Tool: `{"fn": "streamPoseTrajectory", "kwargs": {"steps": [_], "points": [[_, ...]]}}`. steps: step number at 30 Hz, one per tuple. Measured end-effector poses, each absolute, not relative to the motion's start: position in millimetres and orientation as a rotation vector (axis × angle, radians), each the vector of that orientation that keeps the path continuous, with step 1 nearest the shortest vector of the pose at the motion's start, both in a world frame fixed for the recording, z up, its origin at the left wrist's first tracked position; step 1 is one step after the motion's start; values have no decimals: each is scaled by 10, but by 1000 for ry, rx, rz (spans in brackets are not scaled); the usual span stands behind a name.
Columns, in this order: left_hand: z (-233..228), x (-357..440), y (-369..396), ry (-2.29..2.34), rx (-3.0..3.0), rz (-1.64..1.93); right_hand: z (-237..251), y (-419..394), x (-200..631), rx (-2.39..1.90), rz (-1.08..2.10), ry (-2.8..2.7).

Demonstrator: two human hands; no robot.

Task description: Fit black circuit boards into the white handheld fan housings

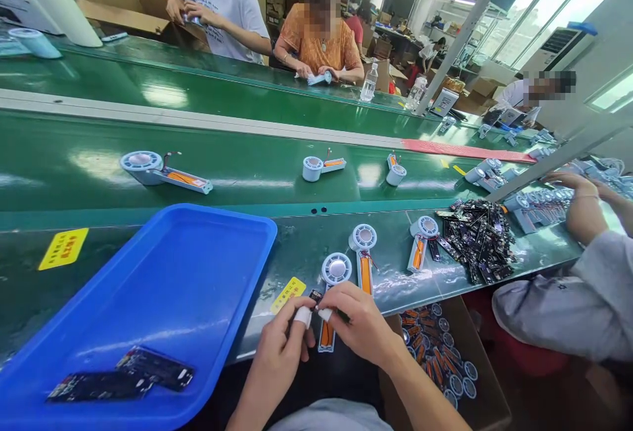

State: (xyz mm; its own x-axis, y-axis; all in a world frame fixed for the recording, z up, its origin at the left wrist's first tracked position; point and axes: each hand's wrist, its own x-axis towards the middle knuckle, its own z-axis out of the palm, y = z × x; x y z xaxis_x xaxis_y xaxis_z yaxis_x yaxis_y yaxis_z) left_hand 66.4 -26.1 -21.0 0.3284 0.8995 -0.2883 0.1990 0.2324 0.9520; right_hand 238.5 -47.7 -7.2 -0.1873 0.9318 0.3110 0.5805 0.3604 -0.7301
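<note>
Pinched between thumb and fingertips of my left hand (285, 339) is a small black circuit board (315, 296). The fingers of my right hand (359, 325) close together against the board's edge; what they grip is too small to make out. Both thumbs have white coverings. Under my hands lies a light-blue handheld fan body (337, 267) with a round head and an orange battery in its handle, partly hidden by my fingers. A second fan body (364, 238) lies just behind it, with thin wires at its handle.
A blue tray (270, 228) with a few circuit boards (155, 366) stands at left. Right are another fan body (424, 227) and a heap of circuit boards (477, 240). More fan bodies lie on the green belt (257, 154) and in a box (440, 352) below. Co-workers sit around.
</note>
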Motion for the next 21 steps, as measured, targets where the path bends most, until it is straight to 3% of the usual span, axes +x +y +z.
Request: {"fn": "streamPoseTrajectory", "kwargs": {"steps": [7, 12, 21], "points": [[-140, 723, -206, 1153, 1370, 689, -52, -476, 2393, -1349, 516, -1949], [-150, 751, -222, 1165, 1252, 664, -137, -483, 2403, -1363, 278, -2048], [-325, 797, -315, 1232, 1174, 828, -176, -441, 2337, -1468, 175, -1810]]}}
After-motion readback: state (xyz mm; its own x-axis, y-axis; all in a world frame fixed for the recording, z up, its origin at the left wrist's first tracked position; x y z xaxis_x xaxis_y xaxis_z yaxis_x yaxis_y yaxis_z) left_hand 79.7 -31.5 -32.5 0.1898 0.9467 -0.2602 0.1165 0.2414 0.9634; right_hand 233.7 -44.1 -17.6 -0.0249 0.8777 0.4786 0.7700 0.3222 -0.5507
